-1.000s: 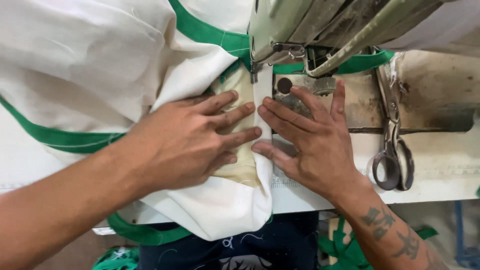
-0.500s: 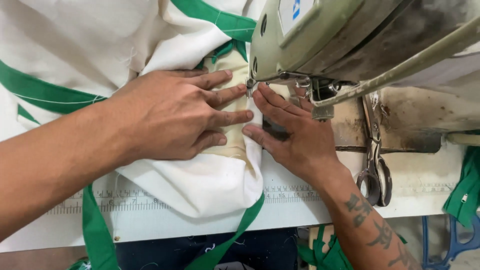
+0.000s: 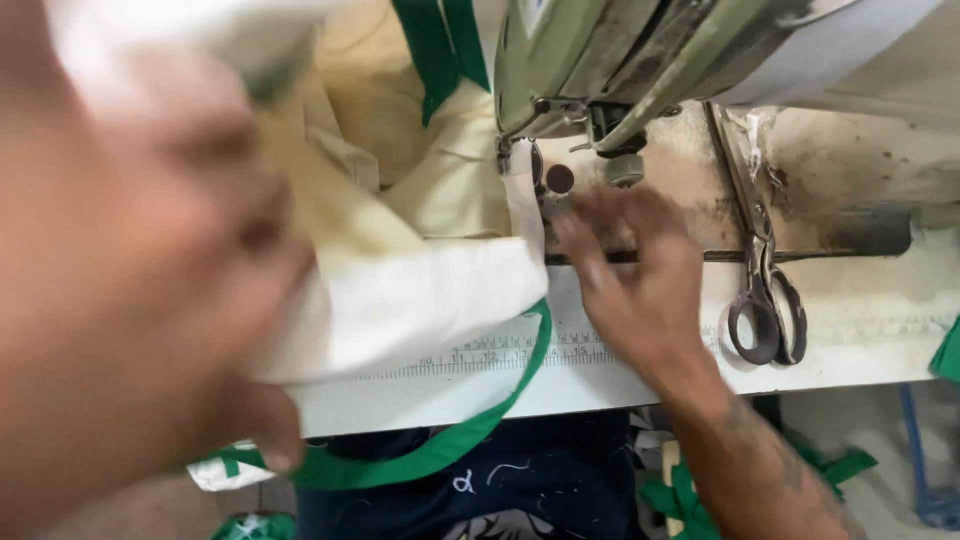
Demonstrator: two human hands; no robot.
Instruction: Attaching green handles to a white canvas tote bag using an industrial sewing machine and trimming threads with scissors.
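My left hand (image 3: 150, 280) is raised close to the camera, large and blurred, gripping the cream fabric (image 3: 400, 300) with green trim (image 3: 440, 445) and lifting it off the table. My right hand (image 3: 630, 280) lies flat on the sewing machine bed, fingers spread, fingertips beside the needle plate (image 3: 555, 195). It holds nothing. The fabric's edge reaches the presser foot (image 3: 510, 150) under the grey-green sewing machine head (image 3: 640, 50).
Metal scissors (image 3: 765, 300) lie on the machine bed right of my right hand. A ruler strip (image 3: 520, 350) runs along the white table's front edge. More green fabric (image 3: 945, 355) hangs at the far right, and green scraps lie on the floor below.
My left hand has left the flat fabric and risen toward the camera, pulling the cloth up and left. My right hand stays by the needle, now on the bare bed.
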